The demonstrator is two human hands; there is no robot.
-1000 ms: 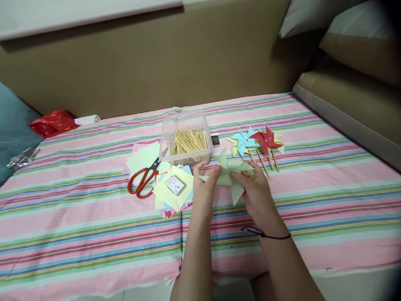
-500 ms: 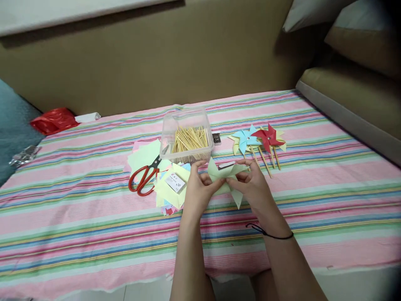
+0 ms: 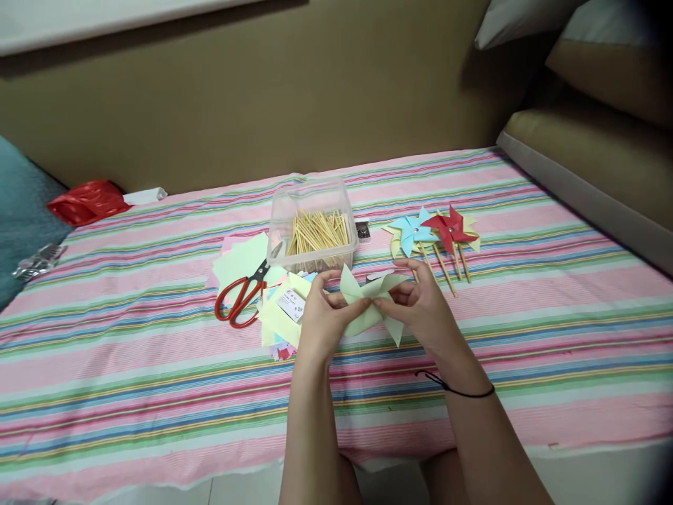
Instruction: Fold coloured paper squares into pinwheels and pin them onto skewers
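Note:
Between my two hands is a pale green paper pinwheel [image 3: 366,321], its points folded in toward the middle. My left hand [image 3: 330,308] grips its left side, thumb pressed near the centre. From the other side my right hand [image 3: 413,298] pinches it, thumb also at the centre; a black cord circles that wrist. The fingers behind the paper are partly hidden. Just beyond my hands stands a clear plastic box [image 3: 310,263] of wooden sticks [image 3: 320,231]. Left of my left hand lie paper sheets [image 3: 278,326] with a small white card [image 3: 291,304] on top.
Red-handled scissors [image 3: 236,301] rest on paper at the left, blades against the box. Finished pinwheels on sticks, a blue one [image 3: 413,230] and a red one [image 3: 451,228] among them, lie at the right. A red plastic bag [image 3: 89,202] sits far left on the striped cloth [image 3: 158,393].
Both hands have shifted slightly left with the pinwheel. More of its lower left part now shows, and its left point stands further left.

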